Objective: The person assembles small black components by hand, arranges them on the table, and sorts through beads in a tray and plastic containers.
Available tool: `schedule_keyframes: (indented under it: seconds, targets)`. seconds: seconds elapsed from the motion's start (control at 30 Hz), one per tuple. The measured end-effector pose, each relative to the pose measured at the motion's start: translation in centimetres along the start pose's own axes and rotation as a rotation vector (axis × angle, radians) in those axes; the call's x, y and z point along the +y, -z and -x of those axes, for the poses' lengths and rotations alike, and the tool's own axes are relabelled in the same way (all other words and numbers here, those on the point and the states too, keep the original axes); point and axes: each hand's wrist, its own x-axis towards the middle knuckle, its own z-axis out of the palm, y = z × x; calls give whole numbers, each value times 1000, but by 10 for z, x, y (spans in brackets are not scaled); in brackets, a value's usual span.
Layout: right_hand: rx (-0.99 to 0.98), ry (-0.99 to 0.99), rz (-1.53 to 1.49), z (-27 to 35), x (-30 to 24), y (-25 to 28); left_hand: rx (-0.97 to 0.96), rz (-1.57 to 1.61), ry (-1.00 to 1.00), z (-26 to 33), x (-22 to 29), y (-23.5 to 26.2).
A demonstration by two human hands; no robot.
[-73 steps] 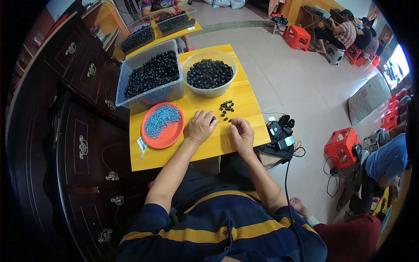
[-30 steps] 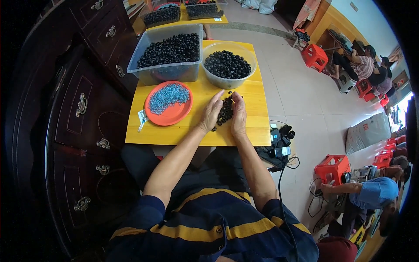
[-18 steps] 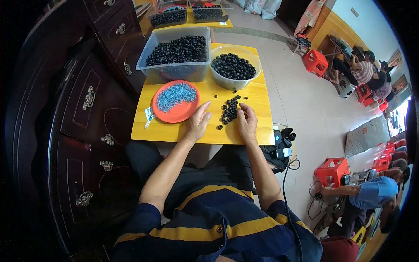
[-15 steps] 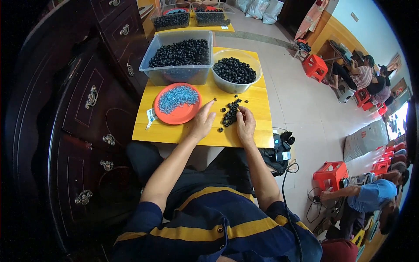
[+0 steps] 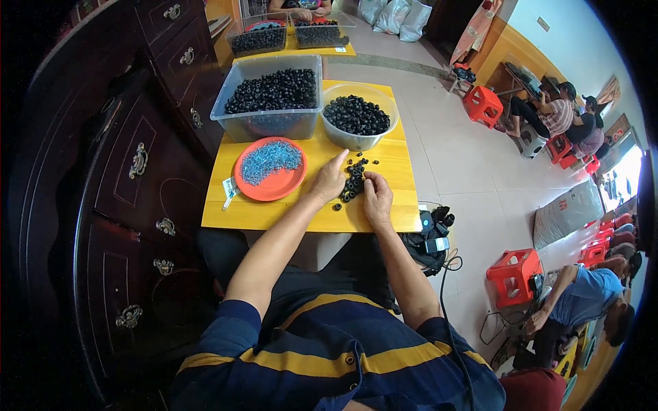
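Observation:
A loose pile of small black ring-shaped parts [image 5: 354,179] lies on the yellow table. My left hand [image 5: 330,181] is at the pile's left side, index finger stretched forward toward the round tub; nothing shows in it. My right hand [image 5: 378,198] rests at the pile's right edge with its fingers curled in. Whether a part sits between those fingertips is hidden. Left of my left hand is a red plate [image 5: 274,191] holding many tiny blue, glassy-looking pieces [image 5: 271,161]. Beyond the pile stands a round translucent tub [image 5: 356,142] full of black parts.
A large clear bin [image 5: 274,127] of black parts stands at the table's back left. A small white tag [image 5: 229,188] lies by the plate. Dark drawers [image 5: 137,164] rise at left. A black bag with cables [image 5: 430,240] sits at right. Other people work farther off.
My left hand has moved right and forward, closer to the pile. The small dark part at its fingertip no longer shows. My right hand stays by the pile. The view has shifted slightly.

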Motion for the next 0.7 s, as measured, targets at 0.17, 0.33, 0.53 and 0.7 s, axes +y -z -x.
schedule_keyframes:
  seconds: [0.17, 0.33, 0.53, 0.7]
  targets:
    - [9, 8, 31, 0, -2, -2, 91, -45, -52, -11, -9, -3]
    - [14, -4, 9, 1, -2, -2, 32, -53, -84, -16, -6, -17]
    - [1, -55, -8, -2, 9, -2, 129, 167, -38, -3, -18, -17]
    - [10, -49, 3, 0, 3, -3, 120, 233, -46, 13, -19, -19]
